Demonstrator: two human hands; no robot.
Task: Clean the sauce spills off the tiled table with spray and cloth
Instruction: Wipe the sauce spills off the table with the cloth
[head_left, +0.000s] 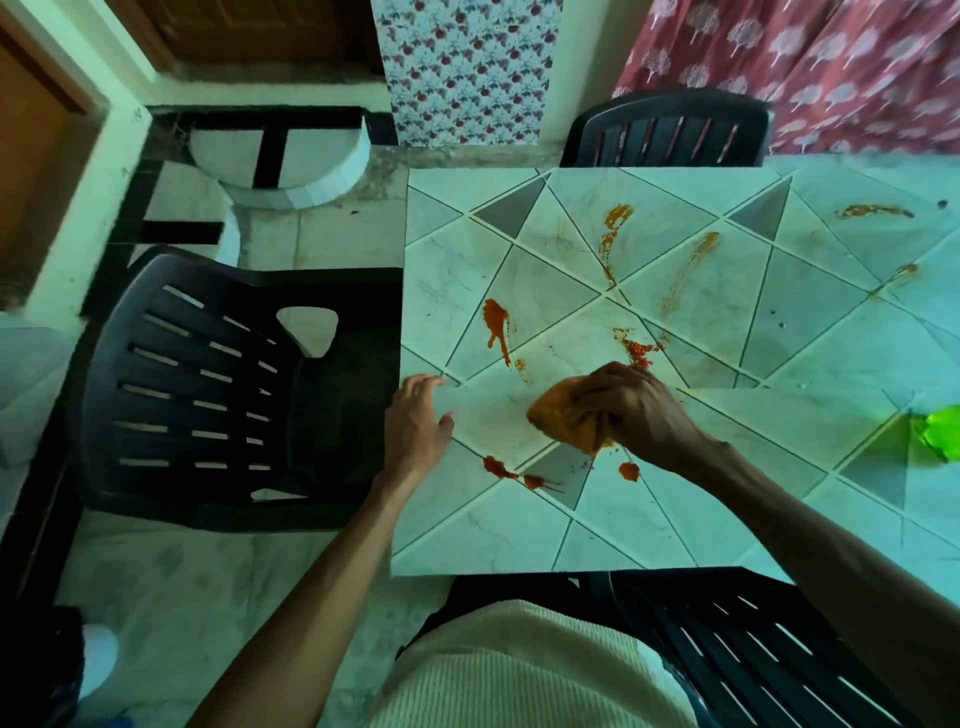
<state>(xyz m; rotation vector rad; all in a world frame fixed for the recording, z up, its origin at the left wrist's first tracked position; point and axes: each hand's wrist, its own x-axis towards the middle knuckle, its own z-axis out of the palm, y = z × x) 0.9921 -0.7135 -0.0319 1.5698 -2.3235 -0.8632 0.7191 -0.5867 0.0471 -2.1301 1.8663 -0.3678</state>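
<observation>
Several sauce spills (496, 325) ring my right hand (631, 410), which bunches the orange cloth (563, 418) on the tiled table (493, 540); the nearest smear (638, 352) lies just beyond its knuckles. My left hand (415, 423) rests flat, fingers relaxed.

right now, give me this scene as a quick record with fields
cloth: orange, bunched
left hand: rests flat at left edge of table
right hand: grips the cloth against the tiles
sauce spills: red and orange, several unwiped, near and far
green thing: right edge, blurred
chair: black, left of table
</observation>
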